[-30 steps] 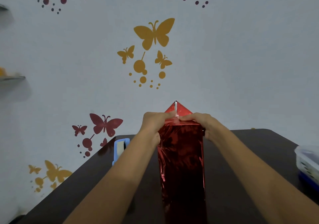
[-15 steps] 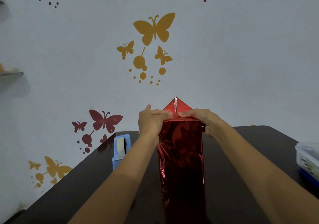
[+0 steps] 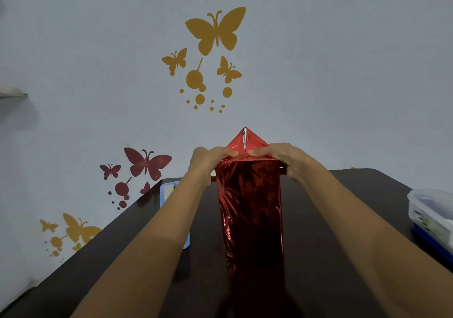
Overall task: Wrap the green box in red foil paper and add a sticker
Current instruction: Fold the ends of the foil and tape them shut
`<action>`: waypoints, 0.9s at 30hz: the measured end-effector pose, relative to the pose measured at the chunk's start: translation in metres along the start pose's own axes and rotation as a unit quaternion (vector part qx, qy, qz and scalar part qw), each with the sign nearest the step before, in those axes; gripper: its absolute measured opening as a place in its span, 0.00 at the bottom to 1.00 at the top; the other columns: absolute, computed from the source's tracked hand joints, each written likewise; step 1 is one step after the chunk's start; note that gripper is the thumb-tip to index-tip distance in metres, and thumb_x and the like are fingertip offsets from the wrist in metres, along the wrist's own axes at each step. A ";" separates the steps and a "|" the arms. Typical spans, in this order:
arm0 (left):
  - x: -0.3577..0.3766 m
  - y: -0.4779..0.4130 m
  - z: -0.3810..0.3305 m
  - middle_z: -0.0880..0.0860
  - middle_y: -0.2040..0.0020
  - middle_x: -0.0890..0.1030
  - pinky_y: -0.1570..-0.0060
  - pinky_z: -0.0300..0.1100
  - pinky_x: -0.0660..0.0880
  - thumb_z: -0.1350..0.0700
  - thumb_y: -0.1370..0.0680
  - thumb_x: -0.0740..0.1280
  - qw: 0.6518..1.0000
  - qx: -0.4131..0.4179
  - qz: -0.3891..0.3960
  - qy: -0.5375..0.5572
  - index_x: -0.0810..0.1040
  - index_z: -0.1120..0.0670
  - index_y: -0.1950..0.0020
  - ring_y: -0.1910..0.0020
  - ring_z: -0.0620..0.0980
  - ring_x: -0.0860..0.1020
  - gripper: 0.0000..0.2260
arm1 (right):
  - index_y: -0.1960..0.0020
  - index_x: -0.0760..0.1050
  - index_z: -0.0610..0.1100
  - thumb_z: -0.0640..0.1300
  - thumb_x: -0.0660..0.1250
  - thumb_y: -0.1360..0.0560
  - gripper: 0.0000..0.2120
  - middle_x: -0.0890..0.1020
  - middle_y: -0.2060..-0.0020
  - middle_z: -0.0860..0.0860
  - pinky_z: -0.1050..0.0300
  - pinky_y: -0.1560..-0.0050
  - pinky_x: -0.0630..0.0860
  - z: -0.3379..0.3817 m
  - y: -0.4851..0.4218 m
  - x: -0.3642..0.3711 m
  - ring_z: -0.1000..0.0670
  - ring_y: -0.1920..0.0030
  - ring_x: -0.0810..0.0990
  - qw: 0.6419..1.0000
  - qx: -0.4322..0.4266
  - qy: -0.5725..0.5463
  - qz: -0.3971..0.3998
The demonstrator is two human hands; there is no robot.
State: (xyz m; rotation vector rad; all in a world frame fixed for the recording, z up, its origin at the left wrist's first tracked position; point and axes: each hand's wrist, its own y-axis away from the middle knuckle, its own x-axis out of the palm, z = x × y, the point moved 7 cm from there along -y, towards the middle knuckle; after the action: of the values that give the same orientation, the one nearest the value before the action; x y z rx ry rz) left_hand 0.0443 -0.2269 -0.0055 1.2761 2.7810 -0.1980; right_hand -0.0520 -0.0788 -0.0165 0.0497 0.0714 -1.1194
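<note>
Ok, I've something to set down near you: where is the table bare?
Widest bare patch: the table between the foil-wrapped box and the plastic container at the right edge, though the right forearm crosses above it. The far right corner is bare too. Left of the box is crowded: the tape dispenser lies under the left forearm.

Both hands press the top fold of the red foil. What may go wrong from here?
1. The flap stands up loose while the left hand and right hand hold the fold; the tape dispenser lies partly behind the left forearm, so freeing a hand may let the fold open.
2. The box stands tall on its end; a sideways push may tip it.
3. The foil looks wrinkled; hard creasing may tear it.
</note>
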 end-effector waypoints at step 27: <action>-0.128 0.012 0.110 0.51 0.57 0.76 0.57 0.44 0.70 0.49 0.22 0.64 0.961 0.067 -0.198 -0.182 0.78 0.57 0.53 0.57 0.50 0.74 0.12 | 0.47 0.76 0.46 0.43 0.65 0.23 0.06 0.80 0.54 0.54 0.65 0.52 0.74 -0.034 0.119 0.103 0.57 0.54 0.78 0.881 -0.468 0.032 -0.067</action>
State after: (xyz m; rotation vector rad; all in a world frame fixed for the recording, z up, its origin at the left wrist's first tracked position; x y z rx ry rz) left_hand 0.1379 -0.3314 -0.1000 0.6031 2.6910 -0.5871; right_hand 0.0989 -0.1170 -0.0587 -0.7967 0.6784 -1.1221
